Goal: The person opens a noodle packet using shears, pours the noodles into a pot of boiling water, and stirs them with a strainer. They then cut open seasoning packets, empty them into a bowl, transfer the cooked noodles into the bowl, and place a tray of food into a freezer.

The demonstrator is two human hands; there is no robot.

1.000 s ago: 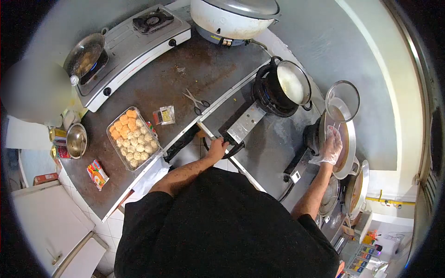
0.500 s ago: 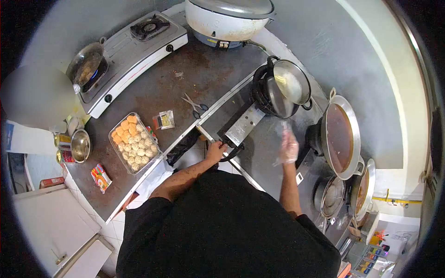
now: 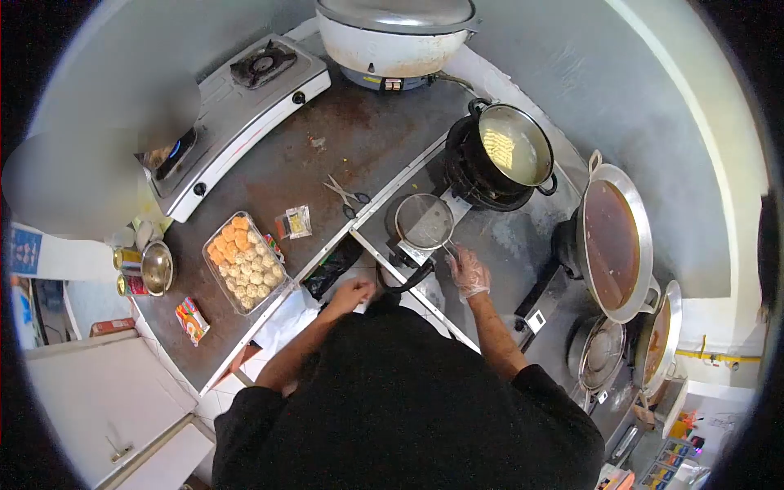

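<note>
So the strainer (image 3: pixel 425 221) has just been pulled back from over the pot (image 3: pixel 483 170), and the noodle block (image 3: pixel 498 149) is left uncovered in the liquid, still squarish, so it's probably barely softened. The left hand (image 3: pixel 353 294) has also been taken off the burner (image 3: pixel 463 211) end; fingers look loosely curled, but whether anything's held can't be told. The strainer's handle is gripped firmly in the gloved right hand (image 3: pixel 469 274), with the mesh held around the burner's metal arm; contact there can't be made out. Its long axis is slanted up-left from the glove, round end aimed away from the body, roughly toward the scissors (image 3: pixel 341 193).
</note>
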